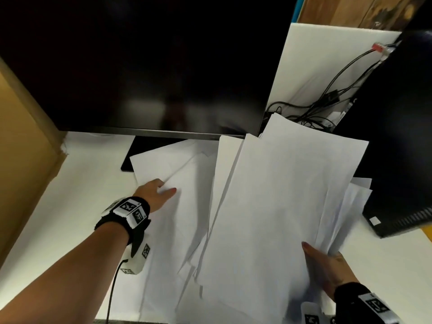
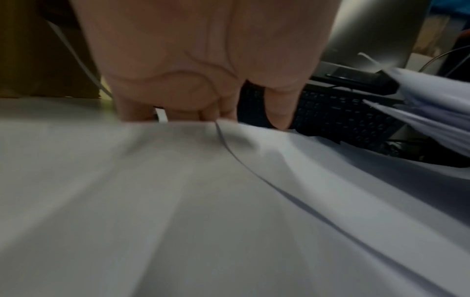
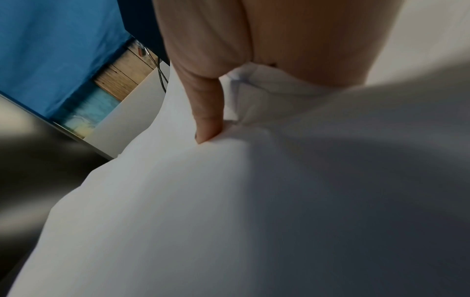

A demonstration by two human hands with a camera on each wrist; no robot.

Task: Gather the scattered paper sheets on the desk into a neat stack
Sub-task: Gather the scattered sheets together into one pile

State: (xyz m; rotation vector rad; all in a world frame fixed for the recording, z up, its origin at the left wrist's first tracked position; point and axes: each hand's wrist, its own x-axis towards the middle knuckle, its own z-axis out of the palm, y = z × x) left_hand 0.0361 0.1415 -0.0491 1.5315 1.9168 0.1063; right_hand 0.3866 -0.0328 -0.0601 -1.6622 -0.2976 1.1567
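Several white paper sheets (image 1: pixel 187 183) lie fanned on the white desk (image 1: pixel 70 195). My left hand (image 1: pixel 161 188) grips their left edge, thumb on top and fingers tucked under. In the left wrist view the thumb (image 2: pixel 279 114) comes down over the paper edge (image 2: pixel 190 128). My right hand (image 1: pixel 322 263) holds a loose, uneven bundle of sheets (image 1: pixel 280 195) by its near right corner, tilted up above the desk. In the right wrist view the thumb (image 3: pixel 207 112) presses onto the top sheet (image 3: pixel 229 201); the other fingers are hidden beneath.
A dark monitor (image 1: pixel 152 66) stands behind the papers, its base (image 1: pixel 145 150) partly under them. A cardboard box (image 1: pixel 21 141) borders the left. A black case (image 1: pixel 397 136) and tangled cables (image 1: pixel 327 99) fill the right. A black keyboard (image 2: pixel 343 116) shows in the left wrist view.
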